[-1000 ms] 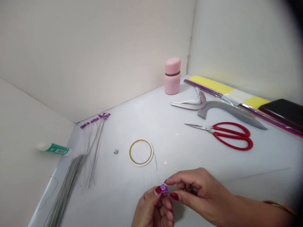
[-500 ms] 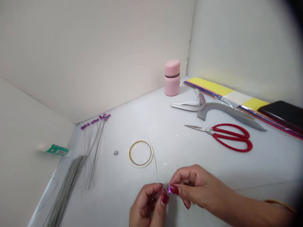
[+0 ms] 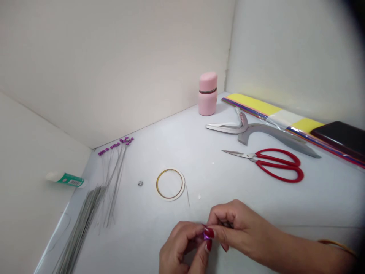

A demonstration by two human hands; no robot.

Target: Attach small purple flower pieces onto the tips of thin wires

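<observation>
Near the front of the table, my left hand (image 3: pixel 184 245) and my right hand (image 3: pixel 238 226) meet at their fingertips. Between them sits a small shiny purple piece (image 3: pixel 206 236), mostly covered by the fingers, so its exact kind is hidden. My right thumb and forefinger pinch it from above, while my left thumb and finger close on it from the left. Behind my hands lies a thin roll of white tape (image 3: pixel 182 192), its loose end trailing toward me. A small silvery scrap (image 3: pixel 140 183) rests left of the roll.
Grey wires (image 3: pixel 82 228) lie bundled at left, beside wire stems with purple tips (image 3: pixel 115 145). A green-labelled tube (image 3: pixel 70 180) is at the left edge. Red-handled scissors (image 3: pixel 278 165), grey-handled pliers-like cutters (image 3: pixel 270 133), a pink bottle (image 3: pixel 208 99), coloured sheets (image 3: pixel 253 103) and a dark case (image 3: pixel 342 137) stand behind.
My left hand has shifted slightly right, its fingertips now meeting the purple piece in my right fingers. The things on the table stay where they were.
</observation>
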